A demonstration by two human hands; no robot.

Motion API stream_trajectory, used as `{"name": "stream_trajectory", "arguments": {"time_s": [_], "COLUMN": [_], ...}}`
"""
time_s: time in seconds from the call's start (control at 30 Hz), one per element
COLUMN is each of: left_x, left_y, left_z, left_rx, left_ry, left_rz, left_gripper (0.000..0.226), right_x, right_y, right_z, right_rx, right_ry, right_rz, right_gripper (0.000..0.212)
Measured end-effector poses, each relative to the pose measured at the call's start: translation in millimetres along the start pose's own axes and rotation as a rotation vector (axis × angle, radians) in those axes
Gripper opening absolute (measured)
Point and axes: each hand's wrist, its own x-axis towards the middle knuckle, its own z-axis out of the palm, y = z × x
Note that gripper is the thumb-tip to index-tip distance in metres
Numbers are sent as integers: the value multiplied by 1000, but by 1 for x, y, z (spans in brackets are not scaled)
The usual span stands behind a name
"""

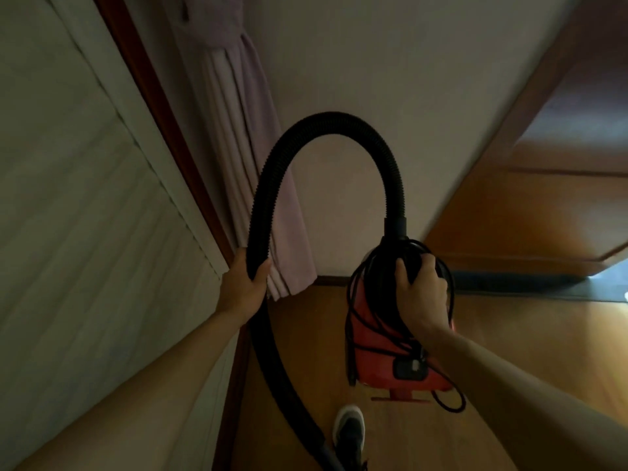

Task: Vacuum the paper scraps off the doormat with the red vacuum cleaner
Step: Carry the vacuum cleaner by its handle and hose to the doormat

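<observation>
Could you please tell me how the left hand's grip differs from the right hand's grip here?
The left hand grips the black ribbed hose, while the right hand grips the dark handle on top of the red vacuum cleaner. The left hand is beside the curtain; the right hand shows its back, with the cord looped beside it. Both hands curl round parts of the same machine.

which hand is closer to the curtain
Left. The left hand holds the hose right beside the curtain; the right hand is farther off, gripping the top of the red vacuum.
</observation>
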Motion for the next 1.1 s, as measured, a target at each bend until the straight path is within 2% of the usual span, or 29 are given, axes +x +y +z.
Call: {"name": "stream_trajectory", "arguments": {"time_s": [0.3, 0.53, 0.7, 1.1], "left_x": [-53, -79, -92, -132], "left_y": [164, 299, 378, 535], "left_z": [-43, -45, -29, 68], "left_rx": [42, 78, 81, 126], "left_ry": [-28, -8, 19, -1], "left_rz": [161, 195, 215, 350], "left_gripper": [39, 43, 45, 41], "right_x": [-32, -30, -21, 11], "right_y": [-72, -105, -101, -46], "right_z": [-151, -281, -359, -523], "right_rx": [94, 96, 26, 72], "right_ry": [161, 214, 248, 487], "right_rz": [-39, -119, -179, -112], "right_gripper": [42, 38, 40, 37]}}
